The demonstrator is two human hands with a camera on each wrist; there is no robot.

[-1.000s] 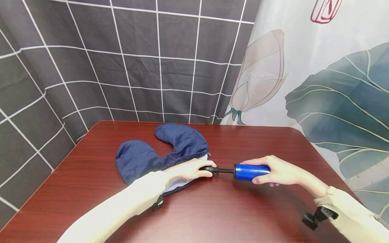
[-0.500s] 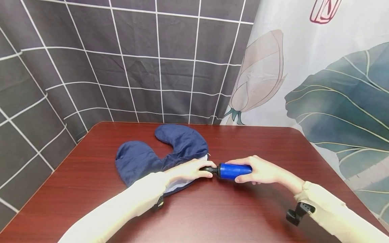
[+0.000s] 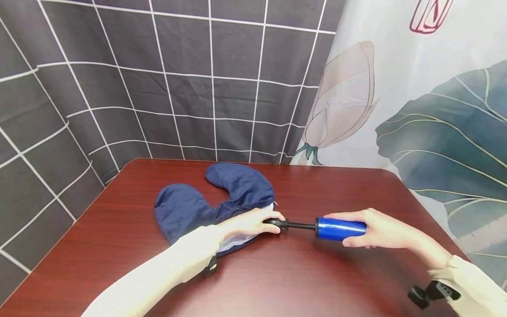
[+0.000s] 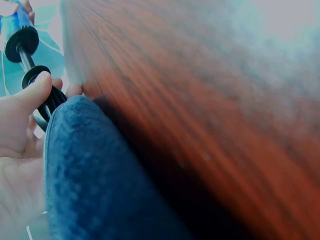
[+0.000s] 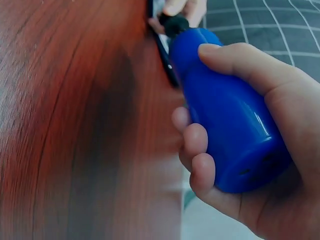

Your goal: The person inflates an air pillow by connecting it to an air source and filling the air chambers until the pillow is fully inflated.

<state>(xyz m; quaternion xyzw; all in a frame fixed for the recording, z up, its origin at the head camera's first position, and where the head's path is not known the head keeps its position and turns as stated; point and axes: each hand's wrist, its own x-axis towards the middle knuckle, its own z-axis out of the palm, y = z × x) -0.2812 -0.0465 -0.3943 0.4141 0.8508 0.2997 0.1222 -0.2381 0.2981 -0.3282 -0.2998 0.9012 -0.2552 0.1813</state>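
Note:
A hand pump with a blue barrel (image 3: 340, 229) is held level above the table, its black rod (image 3: 302, 225) drawn out. My right hand (image 3: 382, 231) grips the barrel, fingers curled round it in the right wrist view. My left hand (image 3: 253, 222) holds the black end piece (image 4: 50, 102) of the pump, at the edge of a navy U-shaped neck pillow (image 3: 178, 209). The pillow lies on the table with a white part (image 3: 237, 240) showing under my left hand and forearm. Where the end piece meets the pillow is hidden by my left fingers.
The reddish-brown wooden table (image 3: 277, 281) has rounded far corners. Behind it hangs a dark grey curtain (image 3: 190, 92) with white grid lines, and a white curtain with a leaf print (image 3: 447, 145) hangs at the right. Each sleeve carries a black wrist mount (image 3: 433, 294).
My right hand first pushed the blue barrel left against the end piece, then drew it back right, baring the rod again. My left hand keeps its hold; the view has shifted slightly.

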